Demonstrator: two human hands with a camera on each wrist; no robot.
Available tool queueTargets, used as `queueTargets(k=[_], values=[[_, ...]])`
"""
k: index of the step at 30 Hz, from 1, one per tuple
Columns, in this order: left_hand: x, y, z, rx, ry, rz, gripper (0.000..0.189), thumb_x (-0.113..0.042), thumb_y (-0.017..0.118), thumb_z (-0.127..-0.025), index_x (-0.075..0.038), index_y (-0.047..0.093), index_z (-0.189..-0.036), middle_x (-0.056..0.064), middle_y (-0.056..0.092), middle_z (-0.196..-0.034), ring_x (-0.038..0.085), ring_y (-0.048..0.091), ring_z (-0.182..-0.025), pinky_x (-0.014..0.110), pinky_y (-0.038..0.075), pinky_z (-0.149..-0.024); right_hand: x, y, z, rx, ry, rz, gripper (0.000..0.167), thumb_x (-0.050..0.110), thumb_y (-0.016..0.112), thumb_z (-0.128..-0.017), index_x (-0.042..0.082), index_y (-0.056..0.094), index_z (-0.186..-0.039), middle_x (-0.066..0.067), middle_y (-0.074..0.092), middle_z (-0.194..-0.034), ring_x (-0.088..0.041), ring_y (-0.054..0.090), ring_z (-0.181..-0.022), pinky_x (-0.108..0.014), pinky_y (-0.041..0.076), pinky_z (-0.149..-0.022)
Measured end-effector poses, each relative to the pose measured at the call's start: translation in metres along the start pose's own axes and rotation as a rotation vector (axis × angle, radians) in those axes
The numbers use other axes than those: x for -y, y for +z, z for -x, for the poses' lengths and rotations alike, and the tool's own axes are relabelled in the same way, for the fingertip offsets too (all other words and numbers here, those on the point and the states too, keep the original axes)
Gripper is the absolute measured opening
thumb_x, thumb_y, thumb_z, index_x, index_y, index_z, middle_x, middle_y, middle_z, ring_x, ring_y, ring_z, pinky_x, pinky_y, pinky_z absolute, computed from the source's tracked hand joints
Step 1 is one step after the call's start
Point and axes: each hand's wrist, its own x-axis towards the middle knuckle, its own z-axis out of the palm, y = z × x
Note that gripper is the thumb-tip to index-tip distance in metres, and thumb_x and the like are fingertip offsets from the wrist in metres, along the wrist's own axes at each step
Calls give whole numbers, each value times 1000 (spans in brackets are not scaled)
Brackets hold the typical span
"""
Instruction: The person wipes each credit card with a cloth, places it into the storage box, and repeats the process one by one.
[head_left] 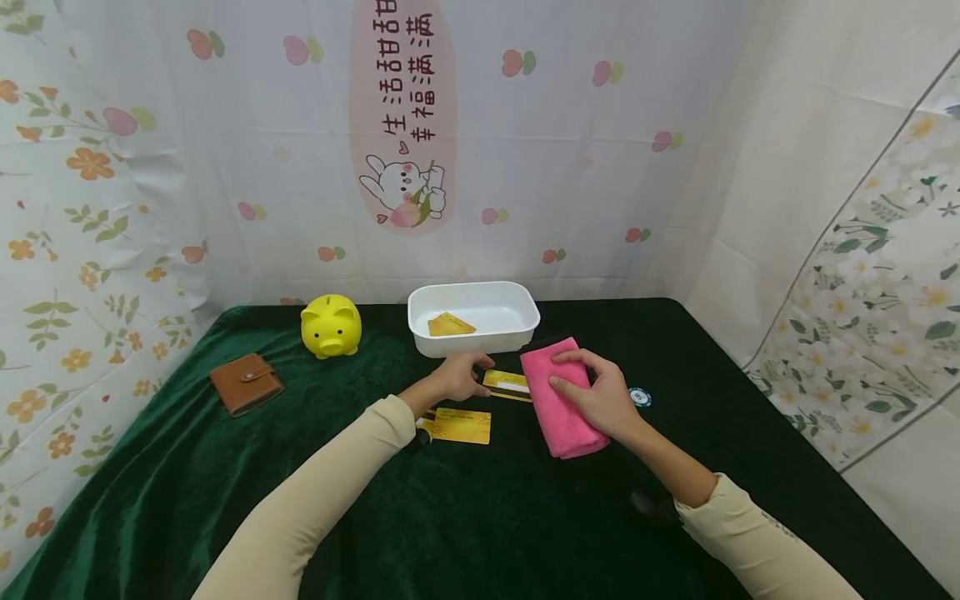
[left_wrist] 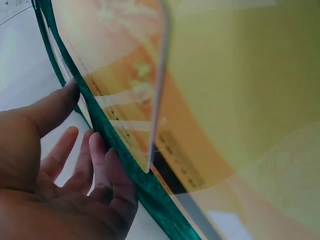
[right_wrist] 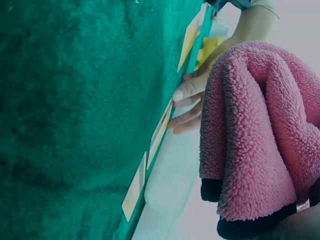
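Between left hand (head_left: 453,379) and right hand (head_left: 606,402): gold card (head_left: 507,385), flat on tabletop fabric.
Left hand: thumb and fingers at card's left end; pinch or mere contact, cannot tell. Right hand: fingers curled round folded pink cloth (head_left: 551,392). Possible fault: card swept aside, from pink cloth dragging over right end. Possible fault: slip at pickup, from thin card lying flush with soft pile. Possible fault: disturbance of card pair (head_left: 462,426) beside left wrist, from contact with left sleeve (head_left: 322,492). Surface: dark green, velvety tablecloth (head_left: 465,525) under both hands. Beyond left hand: white tray (head_left: 480,342) with gold-coloured item (head_left: 450,325) inside. Left of left hand: yellow piggy bank (head_left: 331,327), brown wallet (head_left: 246,384). Right of right hand: blue-and-white chip (head_left: 640,397). Beyond both hands: white printed curtain (head_left: 570,183).
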Motion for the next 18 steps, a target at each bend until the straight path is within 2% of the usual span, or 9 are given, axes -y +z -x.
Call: queueTargets(k=[3, 7, 12, 16, 18], values=[[-1, -4, 0, 26, -5, -33, 54, -13, 80, -85, -3, 57, -133, 15, 59, -132, 28, 59, -114, 39, 48, -100, 7, -1, 2, 6, -14, -16, 27, 4, 67, -93, -2, 61, -119, -26, 54, -127, -32, 59, -80, -33, 54, -66], [-6, -5, 2, 58, -9, -87, 55, -17, 82, -83, -3, 59, -132, 14, 60, -129, 28, 56, -118, 41, 45, -103, -7, -3, -2, 1, -16, -12, 28, 6, 68, -94, 1, 62, -121, -23, 54, -128, -31, 59, -82, -32, 54, -66], [-10, -5, 8, 48, 31, -135, 49, -18, 81, -84, -5, 61, -127, 12, 61, -126, 26, 56, -113, 41, 45, -102, -24, 0, -10, -1, -16, -9, 31, 11, 69, -94, 5, 62, -123, -20, 54, -130, -29, 59, -86, -34, 54, -67], [-12, -4, 14, 33, 40, -156, 49, -16, 79, -86, -9, 58, -130, 10, 63, -120, 23, 57, -104, 40, 48, -97, -24, 3, -11, 8, -12, -38, 33, 13, 70, -93, 6, 62, -124, -19, 54, -130, -32, 60, -85, -35, 55, -67], [-11, -4, 16, 22, 51, -138, 48, -14, 77, -87, -10, 58, -131, 9, 65, -114, 21, 58, -99, 38, 50, -93, -23, 5, -11, 12, -13, -47, 32, 14, 70, -93, 6, 62, -124, -19, 55, -129, -31, 61, -83, -34, 55, -66]])
